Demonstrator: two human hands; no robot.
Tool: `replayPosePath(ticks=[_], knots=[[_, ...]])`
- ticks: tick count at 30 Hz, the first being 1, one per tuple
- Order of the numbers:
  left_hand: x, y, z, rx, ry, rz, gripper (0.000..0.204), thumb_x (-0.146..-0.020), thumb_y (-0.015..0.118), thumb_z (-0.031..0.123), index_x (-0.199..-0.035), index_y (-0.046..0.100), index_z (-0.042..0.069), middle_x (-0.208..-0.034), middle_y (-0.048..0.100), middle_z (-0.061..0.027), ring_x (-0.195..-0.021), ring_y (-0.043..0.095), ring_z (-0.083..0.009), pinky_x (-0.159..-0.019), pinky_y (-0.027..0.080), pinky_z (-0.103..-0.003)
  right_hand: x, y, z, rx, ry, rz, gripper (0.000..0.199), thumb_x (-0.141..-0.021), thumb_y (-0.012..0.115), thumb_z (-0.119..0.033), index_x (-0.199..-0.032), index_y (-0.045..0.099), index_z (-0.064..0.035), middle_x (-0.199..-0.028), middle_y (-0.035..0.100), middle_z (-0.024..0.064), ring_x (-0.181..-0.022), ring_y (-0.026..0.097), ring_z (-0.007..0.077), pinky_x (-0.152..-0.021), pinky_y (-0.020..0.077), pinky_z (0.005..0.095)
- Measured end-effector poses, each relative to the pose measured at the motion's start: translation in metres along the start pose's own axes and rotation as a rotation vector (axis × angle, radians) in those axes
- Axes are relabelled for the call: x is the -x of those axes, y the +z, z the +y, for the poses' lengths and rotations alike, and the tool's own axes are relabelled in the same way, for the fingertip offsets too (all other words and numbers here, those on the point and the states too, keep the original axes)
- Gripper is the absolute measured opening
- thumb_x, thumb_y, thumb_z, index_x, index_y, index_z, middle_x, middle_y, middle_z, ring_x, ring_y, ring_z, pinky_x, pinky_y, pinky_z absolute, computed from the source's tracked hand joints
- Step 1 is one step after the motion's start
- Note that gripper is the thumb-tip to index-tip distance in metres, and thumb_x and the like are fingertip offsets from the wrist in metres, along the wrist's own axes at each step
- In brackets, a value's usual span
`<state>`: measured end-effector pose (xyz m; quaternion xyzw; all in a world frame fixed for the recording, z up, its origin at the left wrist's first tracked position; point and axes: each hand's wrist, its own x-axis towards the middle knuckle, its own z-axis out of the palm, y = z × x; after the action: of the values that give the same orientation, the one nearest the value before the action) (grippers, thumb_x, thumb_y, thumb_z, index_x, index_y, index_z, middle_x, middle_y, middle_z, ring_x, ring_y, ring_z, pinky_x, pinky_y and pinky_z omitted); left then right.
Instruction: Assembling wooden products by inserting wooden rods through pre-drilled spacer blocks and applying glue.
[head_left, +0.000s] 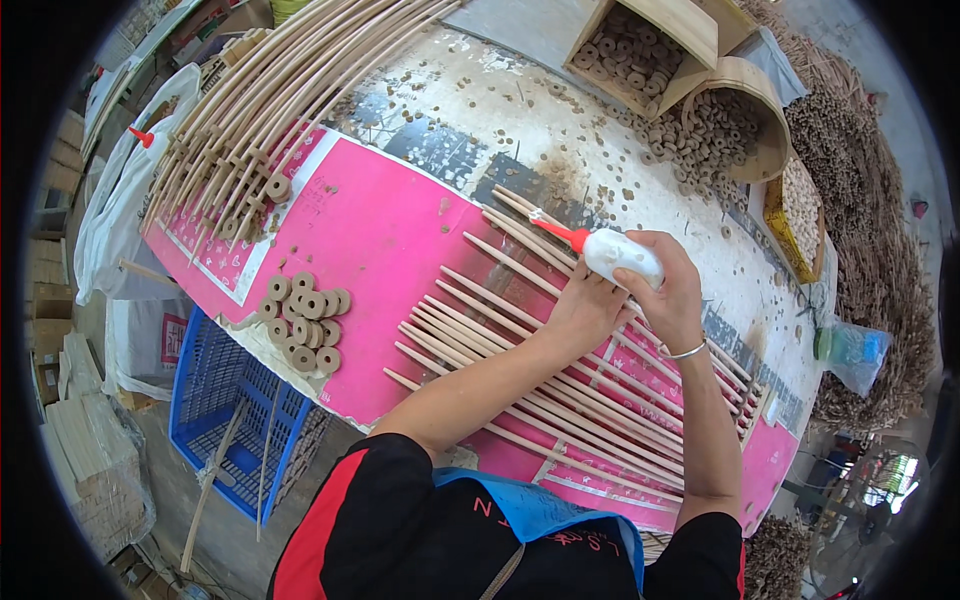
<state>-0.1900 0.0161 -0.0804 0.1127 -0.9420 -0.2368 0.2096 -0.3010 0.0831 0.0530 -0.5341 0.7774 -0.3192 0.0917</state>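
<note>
Gripping white bottle (628,259): right hand (668,280) | left hand (588,306): over wooden sticks (510,263), grip unclear

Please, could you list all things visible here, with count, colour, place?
Worktable: one, whitish, centre
Pink sheeting: count unclear, pink, on worktable
Squeeze bottle: one, white and red, right of centre
Near sticks: over ten, pale, across worktable
Far sticks: many, pale, upper left
Ring pile: one, brown, left of centre
Wooden box: one, tan, top, holding rings
Round tub: one, tan, beside box
Tray: one, yellow, right
Stalks: many, brown, far right
Clear bag: one, bluish, right
Fan: one, grey, lower right
Bags: several, white, left
Crate: one, blue, lower left
Boards: many, pale, lower left
Apron: one, blue, bottom centre
Bracelet: one, silvery, right wrist
Left hand: one, bare, below bottle
Right hand: one, bare, gripping bottle
</note>
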Motion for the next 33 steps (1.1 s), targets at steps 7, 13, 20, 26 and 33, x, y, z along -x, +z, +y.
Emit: replayPosePath(ticks=[7, 13, 20, 26, 33], knots=[[0.001, 0.011, 0.0, 0.03, -0.028, 0.06, 0.058, -0.103, 0.062, 0.044, -0.15, 0.06, 0.009, -0.153, 0.06, -0.0134, -0.149, 0.05, -0.0334, -0.126, 0.033, -0.054, 0.002, 0.008, -0.006, -0.019, -0.029, 0.012, 0.044, -0.083, 0.086, -0.018, -0.123, 0.072, -0.0065, -0.116, 0.076, 0.0115, -0.107, 0.072, 0.0317, -0.092, 0.057, 0.0408], [0.001, 0.006, 0.001, 0.006, -0.044, -0.003, 0.06, -0.105, 0.06, 0.044, -0.156, 0.054, 0.013, -0.159, 0.055, -0.0125, -0.151, 0.048, -0.0331, -0.126, 0.034, -0.054, 0.002, 0.008, -0.006, 0.016, -0.044, 0.006, 0.044, -0.083, 0.087, -0.019, -0.122, 0.072, -0.0067, -0.115, 0.076, 0.0115, -0.106, 0.072, 0.0317, -0.091, 0.0572, 0.0406], [0.0, 0.007, 0.002, 0.08, -0.05, 0.087, 0.055, -0.102, 0.064, 0.039, -0.151, 0.057, 0.014, -0.152, 0.059, -0.0102, -0.146, 0.052, -0.0325, -0.123, 0.041, -0.051, 0.007, 0.005, -0.011, -0.012, -0.004, 0.008, 0.043, -0.083, 0.087, -0.02, -0.122, 0.072, -0.0071, -0.115, 0.076, 0.0113, -0.106, 0.072, 0.0319, -0.092, 0.057, 0.041], [0.004, 0.016, -0.001, 0.087, -0.017, 0.155, 0.057, -0.1, 0.067, 0.038, -0.15, 0.057, 0.013, -0.151, 0.06, -0.011, -0.145, 0.053, -0.0327, -0.121, 0.043, -0.052, 0.005, 0.01, -0.014, 0.018, -0.056, 0.001, 0.043, -0.083, 0.087, -0.02, -0.121, 0.072, -0.0072, -0.116, 0.076, 0.0114, -0.106, 0.072, 0.0321, -0.092, 0.0569, 0.041], [0.002, 0.021, -0.002, 0.023, -0.007, 0.106, 0.057, -0.104, 0.061, 0.042, -0.155, 0.054, 0.016, -0.157, 0.056, -0.0099, -0.152, 0.047, -0.0331, -0.133, 0.026, -0.058, 0.011, 0.003, -0.012, -0.001, -0.013, -0.018, 0.042, -0.084, 0.088, -0.017, -0.122, 0.072, -0.0054, -0.116, 0.076, 0.012, -0.108, 0.072, 0.0305, -0.094, 0.0565, 0.0401]])
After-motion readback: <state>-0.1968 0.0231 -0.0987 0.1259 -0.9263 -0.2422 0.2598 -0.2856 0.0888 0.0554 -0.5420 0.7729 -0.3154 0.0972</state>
